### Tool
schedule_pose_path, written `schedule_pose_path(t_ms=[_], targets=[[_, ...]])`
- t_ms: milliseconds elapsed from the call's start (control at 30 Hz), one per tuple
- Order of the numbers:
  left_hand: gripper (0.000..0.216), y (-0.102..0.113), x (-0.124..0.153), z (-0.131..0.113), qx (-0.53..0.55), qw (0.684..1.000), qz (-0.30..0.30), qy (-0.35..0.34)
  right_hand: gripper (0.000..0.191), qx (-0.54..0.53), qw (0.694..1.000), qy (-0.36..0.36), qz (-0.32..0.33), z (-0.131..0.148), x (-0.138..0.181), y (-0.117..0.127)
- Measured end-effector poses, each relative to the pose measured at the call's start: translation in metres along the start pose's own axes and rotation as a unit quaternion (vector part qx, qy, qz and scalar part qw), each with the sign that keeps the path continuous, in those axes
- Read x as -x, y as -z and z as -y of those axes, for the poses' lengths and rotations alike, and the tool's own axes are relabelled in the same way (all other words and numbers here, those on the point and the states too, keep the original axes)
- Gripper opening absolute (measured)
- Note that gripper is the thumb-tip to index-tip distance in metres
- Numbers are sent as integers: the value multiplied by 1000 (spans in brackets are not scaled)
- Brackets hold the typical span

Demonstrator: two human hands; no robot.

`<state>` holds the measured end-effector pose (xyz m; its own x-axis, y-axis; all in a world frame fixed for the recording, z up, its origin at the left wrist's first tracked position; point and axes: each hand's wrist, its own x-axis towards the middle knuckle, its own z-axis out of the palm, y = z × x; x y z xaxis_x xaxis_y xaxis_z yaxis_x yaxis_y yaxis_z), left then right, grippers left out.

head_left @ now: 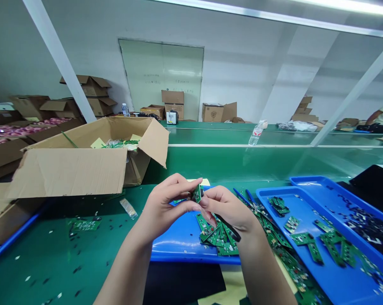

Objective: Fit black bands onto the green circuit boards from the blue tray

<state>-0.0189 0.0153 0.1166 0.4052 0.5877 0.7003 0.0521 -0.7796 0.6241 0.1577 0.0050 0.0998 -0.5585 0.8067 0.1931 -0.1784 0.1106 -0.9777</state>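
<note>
My left hand (166,205) pinches a small green circuit board (197,194) upright between thumb and fingers, above the middle blue tray (175,245). From the other side, my right hand (231,207) is closed, its thumb and fingertips against the board's edge by a dark component. A slim black tool (231,231) sticks out below the right palm; its kind is not clear and its other end is hidden. Under my hands, several green circuit boards (221,239) lie fanned in a pile at the tray's right side.
A large open cardboard box (73,169) stands at left. Right are a blue tray (331,279) with boards and another blue tray (308,181) with black parts. More boards (293,262) lie between trays. A plastic bottle (256,133) stands behind. Scraps dot the green tabletop (92,258).
</note>
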Motion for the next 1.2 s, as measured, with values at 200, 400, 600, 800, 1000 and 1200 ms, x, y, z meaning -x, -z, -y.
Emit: schedule_pose_path(t_ms=[200,400,600,800,1000,1200], targets=[[34,-6,-1,0,143,985,-42,85,35,79,992,59,-80,4,4,-9],[32,-11,-1,3,175,975,-53,127,30,272,934,131,-192,9,8,-13],[31,-13,-4,-5,142,978,-18,152,28,406,859,178,-258,10,10,-10],[38,-12,-2,0,163,973,44,159,26,483,804,200,-283,14,14,-5],[42,-15,0,8,190,964,45,182,25,502,781,220,-298,15,15,-4],[43,-16,-2,5,238,946,52,213,20,511,746,257,-341,13,14,5]])
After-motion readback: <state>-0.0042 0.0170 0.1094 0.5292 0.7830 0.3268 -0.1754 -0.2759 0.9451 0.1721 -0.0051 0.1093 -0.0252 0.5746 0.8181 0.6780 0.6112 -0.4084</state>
